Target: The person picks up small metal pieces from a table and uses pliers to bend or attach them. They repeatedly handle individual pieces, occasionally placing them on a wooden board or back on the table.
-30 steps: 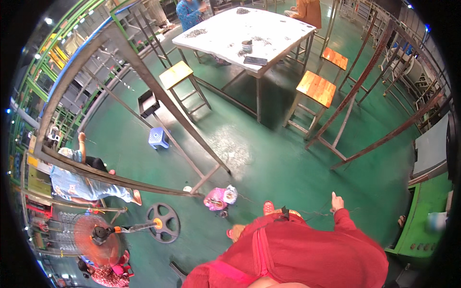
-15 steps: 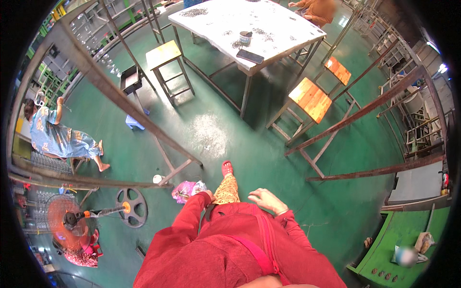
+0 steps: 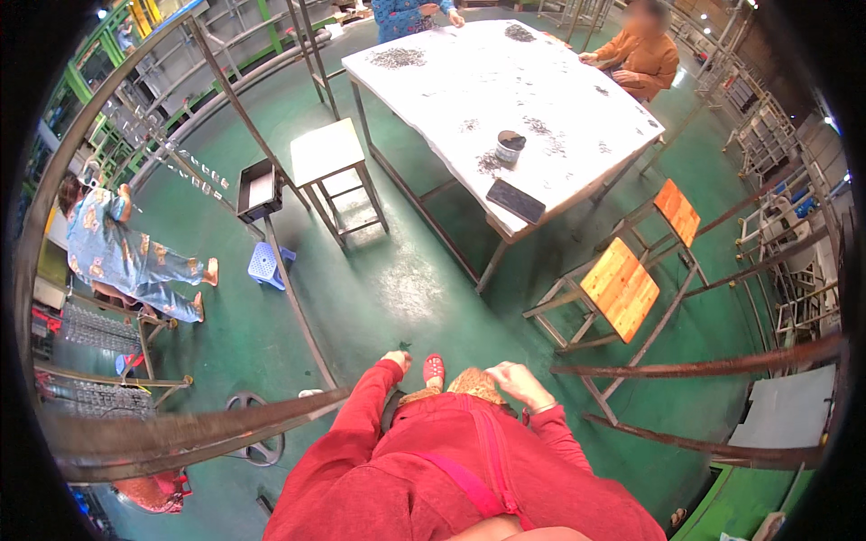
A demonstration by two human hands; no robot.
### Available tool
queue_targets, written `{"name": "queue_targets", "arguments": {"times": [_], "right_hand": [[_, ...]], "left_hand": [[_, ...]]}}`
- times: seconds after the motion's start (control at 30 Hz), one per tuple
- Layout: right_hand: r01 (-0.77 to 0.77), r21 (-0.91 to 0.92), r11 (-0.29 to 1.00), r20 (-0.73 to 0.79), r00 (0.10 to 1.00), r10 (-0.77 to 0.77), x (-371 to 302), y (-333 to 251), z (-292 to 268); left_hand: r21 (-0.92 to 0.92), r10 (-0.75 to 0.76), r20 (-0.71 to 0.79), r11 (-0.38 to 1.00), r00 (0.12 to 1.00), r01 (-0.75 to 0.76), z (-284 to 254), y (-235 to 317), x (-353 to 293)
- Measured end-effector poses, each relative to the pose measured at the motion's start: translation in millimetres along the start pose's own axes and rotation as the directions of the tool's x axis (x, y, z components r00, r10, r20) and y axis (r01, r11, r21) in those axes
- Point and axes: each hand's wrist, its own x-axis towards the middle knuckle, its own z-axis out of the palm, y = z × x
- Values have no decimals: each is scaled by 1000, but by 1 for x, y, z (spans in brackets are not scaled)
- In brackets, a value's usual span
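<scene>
My left hand (image 3: 397, 361) hangs in front of me above the green floor (image 3: 478, 329), partly hidden by its red cuff; a dark speck shows at its fingertips, and I cannot tell whether I am pinching it or whether it lies on the floor behind. My right hand (image 3: 523, 384) is out ahead of my waist, its fingers loosely bent; I cannot tell whether the tips meet. Nearest to it is a rusty bar (image 3: 686, 371), just to the right, and a wooden stool (image 3: 621, 288) stands beyond that bar. The end of a brown metal frame (image 3: 198, 442) comes close to my left sleeve. Between my hands I see one red sandal (image 3: 434, 370) (mine, pointing forward). Ahead, well apart from both hands, stands a white-topped table (image 3: 442, 99) with a tin (image 3: 510, 151), a dark phone (image 3: 516, 200) near the corner, and scattered heaps of small dark pieces (image 3: 397, 58). A person in orange (image 3: 642, 65) sits at its far right side.
</scene>
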Motion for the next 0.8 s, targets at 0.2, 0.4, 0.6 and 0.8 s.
{"name": "queue_targets", "arguments": {"times": [0.2,0.4,0.6,0.8], "right_hand": [[21,366,930,-298,950,96,51,1,-89],[202,308,930,-226,965,-135,118,-37,-162],[509,146,848,119,842,-526,200,-74,-199],[475,98,874,443,766,-466,277,-76,-205]], "left_hand": [[-85,53,-97,994,994,-61,-76,9,63],[-116,-45,-78,993,996,35,-84,7,116],[-172,-294,-15,942,956,287,-101,21,146],[-243,-318,71,914,945,326,-148,15,167]]}}
